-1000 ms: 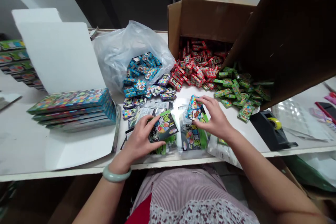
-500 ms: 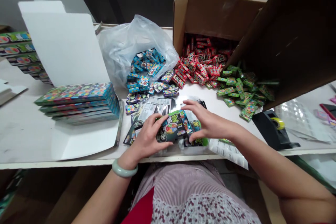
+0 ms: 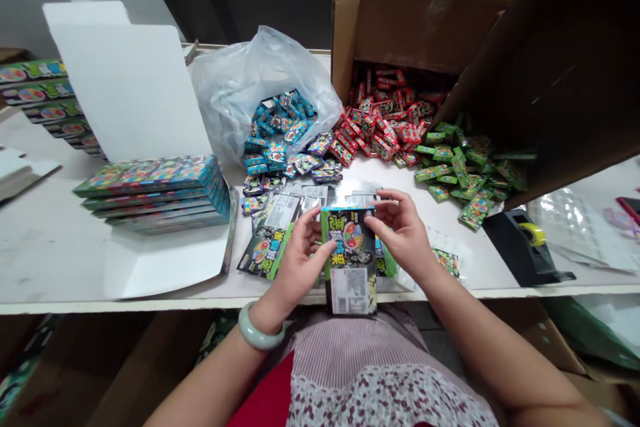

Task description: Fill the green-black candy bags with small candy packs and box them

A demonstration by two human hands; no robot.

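Printed packet (image 3: 349,260) held upright between both hands, lower end reaching past the front edge of the white table (image 3: 60,305). Left hand (image 3: 300,267) curled, thumb against the packet's left edge; right hand (image 3: 400,230) pinching the right edge between thumb and fingertips. Keep pressure even on both edges, packet square, lower end clear of the loose packets (image 3: 265,250) below.

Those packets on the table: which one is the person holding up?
The black packet with green edges and a white label, held between the left hand and right hand; the other packets lie on the table.
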